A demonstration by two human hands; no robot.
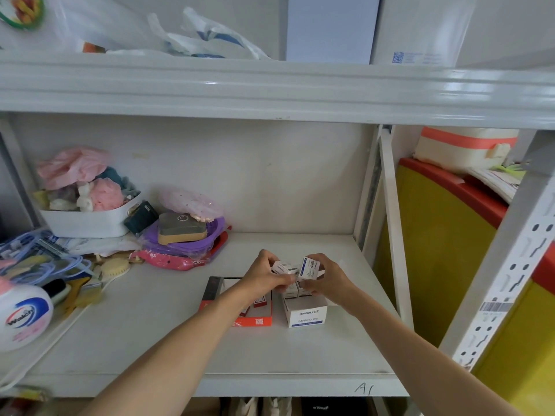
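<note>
Presently my left hand [264, 274] grips a small box [283, 268] and my right hand [327, 280] grips a second box [309, 267], both just above the open carton [304, 315] on the shelf's [330, 355] near middle.

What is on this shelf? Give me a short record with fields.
site: shelf
left grip: holds left box
right grip: holds right box, tilted
carton: open, beneath both grips, more small boxes inside
orange box: left of carton
far left: basket, bottle
</note>
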